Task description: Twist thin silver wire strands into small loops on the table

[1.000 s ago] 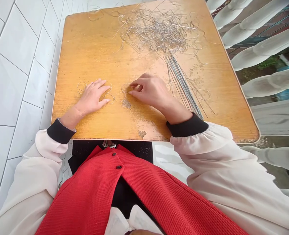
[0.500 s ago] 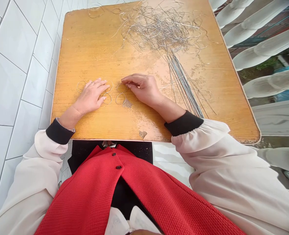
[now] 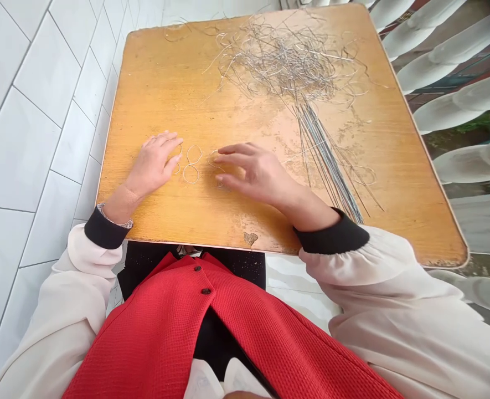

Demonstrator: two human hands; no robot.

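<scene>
A thin wire bent into a figure eight (image 3: 191, 164) lies on the wooden table (image 3: 165, 83) between my two hands. Over a second bent wire at the left is my left hand (image 3: 155, 160), fingers stretched out and mostly covering it. My right hand (image 3: 259, 172), its thumb apart from the fingers, hovers at a curved wire (image 3: 215, 160) on the right. That wire is partly hidden by my fingers, and I cannot tell whether they touch it. Neither hand grips anything.
A tangled heap of thin wires (image 3: 286, 61) spreads over the far side of the table. Below it lies a bundle of straight wires (image 3: 331, 163), right of my right hand. A tiled wall (image 3: 41, 127) stands on the left, and a white balustrade (image 3: 448, 116) runs along the right.
My right hand has opened from a pinch at the right-hand wire, its thumb now lower and away from the fingers. The view has shifted slightly. My left hand stays flat over its wire.
</scene>
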